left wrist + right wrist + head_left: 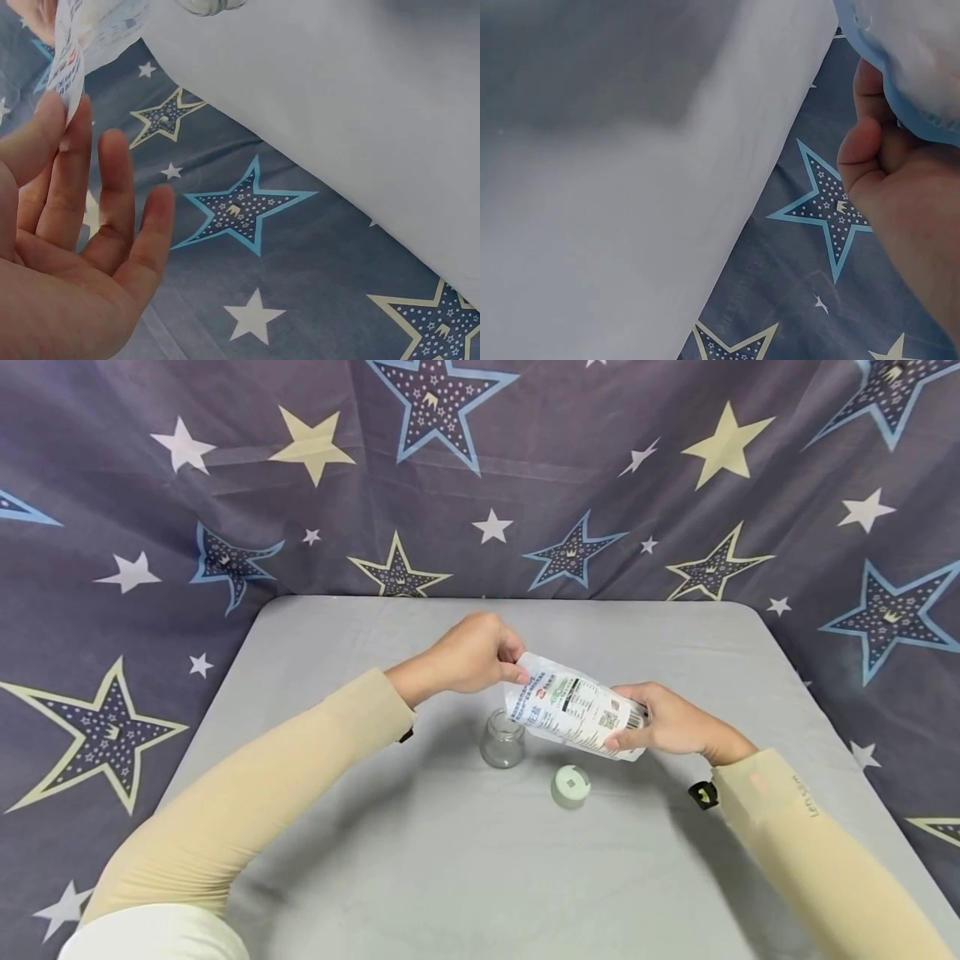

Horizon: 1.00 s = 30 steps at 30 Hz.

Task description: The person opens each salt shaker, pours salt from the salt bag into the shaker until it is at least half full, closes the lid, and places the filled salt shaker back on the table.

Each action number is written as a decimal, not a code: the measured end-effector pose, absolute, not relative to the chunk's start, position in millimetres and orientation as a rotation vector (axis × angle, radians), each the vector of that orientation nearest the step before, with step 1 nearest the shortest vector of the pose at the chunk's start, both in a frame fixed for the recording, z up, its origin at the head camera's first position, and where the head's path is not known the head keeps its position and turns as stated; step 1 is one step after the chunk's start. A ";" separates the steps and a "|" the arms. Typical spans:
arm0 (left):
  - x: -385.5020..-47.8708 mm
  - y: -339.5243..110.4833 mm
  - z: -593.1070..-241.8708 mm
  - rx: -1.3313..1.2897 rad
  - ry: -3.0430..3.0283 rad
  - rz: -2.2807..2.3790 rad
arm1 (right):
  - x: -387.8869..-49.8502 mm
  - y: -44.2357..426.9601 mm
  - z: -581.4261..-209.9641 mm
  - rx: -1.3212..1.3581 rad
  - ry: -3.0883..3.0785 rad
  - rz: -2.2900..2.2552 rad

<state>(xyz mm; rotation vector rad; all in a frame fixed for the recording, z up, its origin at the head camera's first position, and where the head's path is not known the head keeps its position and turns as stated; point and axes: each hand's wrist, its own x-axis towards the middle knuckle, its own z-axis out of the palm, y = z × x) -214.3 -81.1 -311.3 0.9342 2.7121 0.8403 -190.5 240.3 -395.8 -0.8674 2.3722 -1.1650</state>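
Note:
A printed plastic pouch [577, 706] is held tilted above the table, its left end lower edge near a glass jar. My left hand [480, 656] pinches the pouch's upper left corner between thumb and forefinger; in the left wrist view the other fingers of the left hand [82, 217] are loosely spread. My right hand [667, 722] grips the pouch's right end, and the right wrist view shows the pouch's blue edge [904, 97] against the right hand [900, 165]. The clear glass jar [502, 743] stands uncapped below the pouch's left end. Its contents cannot be made out.
A pale green lid [571, 786] lies on the grey table [465, 868], right of the jar and toward me. A dark curtain [247, 510] printed with stars hangs behind the table and at both sides.

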 end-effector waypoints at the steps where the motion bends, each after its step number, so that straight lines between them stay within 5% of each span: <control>1: -214.1 -81.2 -311.9 0.929 2.720 0.844 | -191.0 241.1 -395.1 -0.865 2.373 -1.169; 30: -216.2 -92.0 -333.1 0.851 2.790 0.990 | -195.6 241.3 -375.8 -0.923 2.340 -1.167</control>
